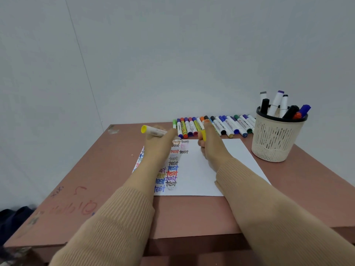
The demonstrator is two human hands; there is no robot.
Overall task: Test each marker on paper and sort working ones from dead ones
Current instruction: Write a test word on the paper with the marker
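My left hand (156, 144) grips a white marker with a yellow end (152, 130) above the left part of the paper (201, 173). Just right of it, my right hand (210, 145) holds the marker's yellow cap (203, 135). The white sheet lies flat on the table and carries several rows of the word "test" in many colours. A long row of several capped markers (213, 125) lies along the table's far edge behind my hands. The marker's tip is hidden by my left hand.
A cream basket (274, 143) stands at the far right of the brown table (192, 214) with several markers standing in it. A pale wall closes off the back and left. Scribbles mark the table's left side.
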